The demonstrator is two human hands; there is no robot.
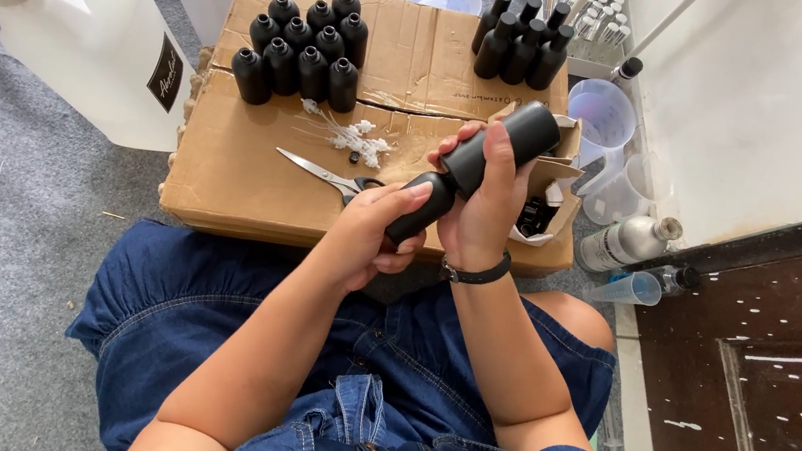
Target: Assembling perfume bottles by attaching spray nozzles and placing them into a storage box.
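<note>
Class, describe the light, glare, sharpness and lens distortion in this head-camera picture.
Head view: soft, even daylight with faint shadows; the white wall is nearly blown out; the hands and black bottle are sharp; wide-angle bending shows at the edges, as on the white jug.

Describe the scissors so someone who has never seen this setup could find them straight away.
Start at the flattened cardboard box on the grey carpet in front of the person's knees. The scissors lie on its near half, just left of the left hand, below a small heap of white sprayer tubes. They are the only shiny metal blades there; everything around them is matte black bottles or white plastic.
</note>
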